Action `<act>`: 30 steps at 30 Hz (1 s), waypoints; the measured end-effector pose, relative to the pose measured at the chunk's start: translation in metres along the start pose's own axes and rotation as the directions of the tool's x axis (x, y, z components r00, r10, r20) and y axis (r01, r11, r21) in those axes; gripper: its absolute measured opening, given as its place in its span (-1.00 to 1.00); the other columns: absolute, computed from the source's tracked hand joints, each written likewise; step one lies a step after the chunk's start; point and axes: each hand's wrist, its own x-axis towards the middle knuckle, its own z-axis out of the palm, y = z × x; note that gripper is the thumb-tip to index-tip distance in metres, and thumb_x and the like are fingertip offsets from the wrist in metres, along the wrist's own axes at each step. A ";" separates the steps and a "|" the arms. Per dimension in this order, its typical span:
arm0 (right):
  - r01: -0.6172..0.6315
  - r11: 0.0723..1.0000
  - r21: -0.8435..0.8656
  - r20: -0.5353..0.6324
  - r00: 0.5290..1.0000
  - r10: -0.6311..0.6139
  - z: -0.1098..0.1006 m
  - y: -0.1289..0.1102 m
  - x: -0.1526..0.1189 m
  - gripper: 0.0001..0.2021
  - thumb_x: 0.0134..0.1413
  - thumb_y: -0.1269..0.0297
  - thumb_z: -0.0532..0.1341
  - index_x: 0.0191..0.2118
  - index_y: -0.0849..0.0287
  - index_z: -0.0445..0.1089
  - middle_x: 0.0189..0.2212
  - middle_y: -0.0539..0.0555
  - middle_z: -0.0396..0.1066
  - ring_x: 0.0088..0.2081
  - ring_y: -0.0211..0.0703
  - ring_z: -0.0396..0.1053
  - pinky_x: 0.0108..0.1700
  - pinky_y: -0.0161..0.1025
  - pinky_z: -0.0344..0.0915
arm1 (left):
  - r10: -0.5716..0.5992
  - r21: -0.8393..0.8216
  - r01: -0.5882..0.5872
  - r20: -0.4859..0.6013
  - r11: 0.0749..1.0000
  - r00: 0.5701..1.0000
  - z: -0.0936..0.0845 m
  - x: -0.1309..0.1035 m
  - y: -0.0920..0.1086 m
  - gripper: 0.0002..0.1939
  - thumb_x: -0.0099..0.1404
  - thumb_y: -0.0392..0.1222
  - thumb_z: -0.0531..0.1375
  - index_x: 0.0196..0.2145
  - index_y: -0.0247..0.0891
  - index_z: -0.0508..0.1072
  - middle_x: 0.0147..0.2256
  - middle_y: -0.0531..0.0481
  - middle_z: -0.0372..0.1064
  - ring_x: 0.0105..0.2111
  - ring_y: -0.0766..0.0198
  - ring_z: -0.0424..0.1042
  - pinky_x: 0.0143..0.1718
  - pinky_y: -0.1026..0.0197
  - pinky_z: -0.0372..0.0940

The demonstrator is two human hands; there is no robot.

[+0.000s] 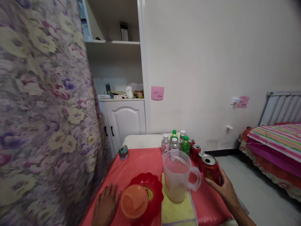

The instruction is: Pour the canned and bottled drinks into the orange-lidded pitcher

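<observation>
At the right side of the table, my right hand (226,190) is wrapped round an opened red drink can (210,172), held upright. My left hand (105,204) rests flat on the red tablecloth (143,160), fingers stretched out, holding nothing. Just right of it, an orange plastic bowl (134,201) sits on a red scalloped plate (156,185). Between the plate and the can stands a clear plastic jug (176,179) on a yellow cloth (168,213); its handle points towards the can.
Several bottles, including a green-capped bottle (185,146), and other red cans (195,152) crowd the table behind the jug. A small teal can (123,153) stands at the far left. A floral curtain (47,110) hangs left; a bed (275,147) is at right.
</observation>
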 end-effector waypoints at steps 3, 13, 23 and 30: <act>-0.021 1.000 -0.008 0.005 1.000 0.021 0.000 -0.003 0.000 -0.23 -0.15 -0.13 0.40 0.16 0.17 0.32 0.10 0.26 0.49 0.11 0.30 0.45 0.16 0.06 0.38 | -0.018 0.001 0.018 0.018 1.000 1.000 -0.007 -0.001 0.003 -0.43 0.49 -0.07 -0.10 0.31 -0.33 0.32 0.34 -0.25 0.27 0.33 -0.06 0.25 0.30 -0.09 0.15; 0.027 0.999 -0.032 -0.009 1.000 -0.027 -0.004 -0.016 0.009 -0.22 -0.16 -0.10 0.40 0.18 0.18 0.31 0.09 0.25 0.49 0.11 0.27 0.44 0.17 0.05 0.37 | 0.015 -0.014 -0.016 -0.057 1.000 0.998 0.010 0.001 -0.004 -0.48 0.41 -0.14 -0.01 0.25 -0.26 0.40 0.31 -0.23 0.31 0.30 -0.06 0.28 0.25 -0.13 0.18; 0.194 0.964 -0.180 0.029 0.981 -0.192 -0.010 -0.055 0.015 -0.25 -0.05 -0.07 0.39 0.24 0.10 0.27 0.20 0.23 0.40 0.20 0.22 0.37 0.26 0.10 0.28 | 0.028 0.065 -0.030 0.042 0.997 0.999 -0.008 0.000 0.002 -0.45 0.47 -0.12 -0.07 0.31 -0.31 0.32 0.35 -0.23 0.24 0.34 -0.06 0.24 0.28 -0.08 0.14; 0.374 0.871 -0.318 0.100 0.927 -0.361 -0.008 -0.083 0.020 -0.36 0.05 0.01 0.34 0.22 0.09 0.27 0.09 0.19 0.42 0.10 0.16 0.42 0.15 0.02 0.37 | 0.021 0.047 -0.023 0.037 0.999 0.999 -0.008 -0.001 0.004 -0.44 0.47 -0.10 -0.08 0.32 -0.31 0.32 0.35 -0.25 0.25 0.34 -0.08 0.24 0.29 -0.10 0.13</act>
